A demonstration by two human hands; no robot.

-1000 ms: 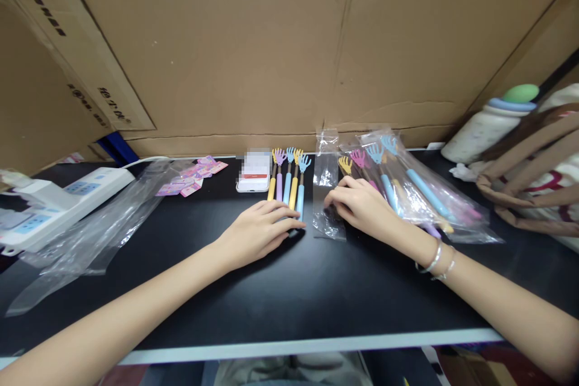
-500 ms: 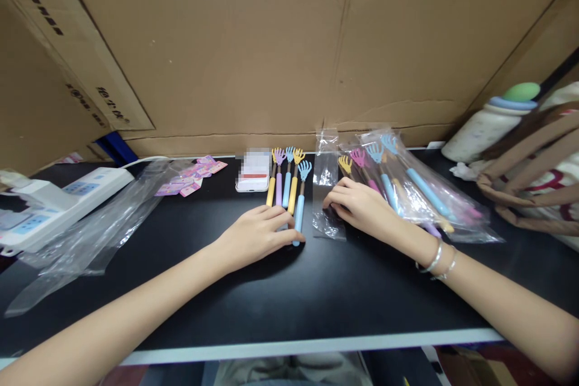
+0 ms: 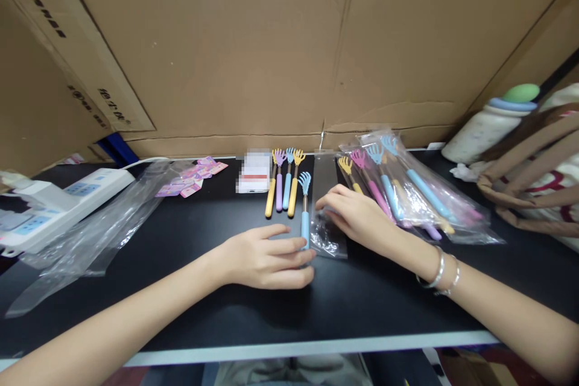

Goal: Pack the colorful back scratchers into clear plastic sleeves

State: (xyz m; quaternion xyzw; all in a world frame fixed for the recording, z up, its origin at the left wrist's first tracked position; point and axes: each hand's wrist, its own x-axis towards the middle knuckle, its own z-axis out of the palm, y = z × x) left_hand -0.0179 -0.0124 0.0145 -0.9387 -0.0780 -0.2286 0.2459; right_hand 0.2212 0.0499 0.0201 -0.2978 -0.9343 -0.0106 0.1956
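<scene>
1. Left hand [image 3: 266, 259], centre of frame: fingertips pinched on the handle of a blue back scratcher [image 3: 305, 208], claw end pointing up-frame.
2. Right hand [image 3: 357, 214], just right of centre: fingers loosely spread, pressing flat on a clear sleeve [image 3: 326, 205] beside the scratcher.
3. Three loose scratchers [image 3: 284, 184], above the left hand.
4. Bagged scratchers [image 3: 407, 190], right of centre.
5. Black table [image 3: 181, 265].

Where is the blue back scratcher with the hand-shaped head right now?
In the head view, centre table: the blue hand-shaped back scratcher lies apart from the row of three scratchers, its handle under the left hand, beside the clear plastic sleeve.
</scene>
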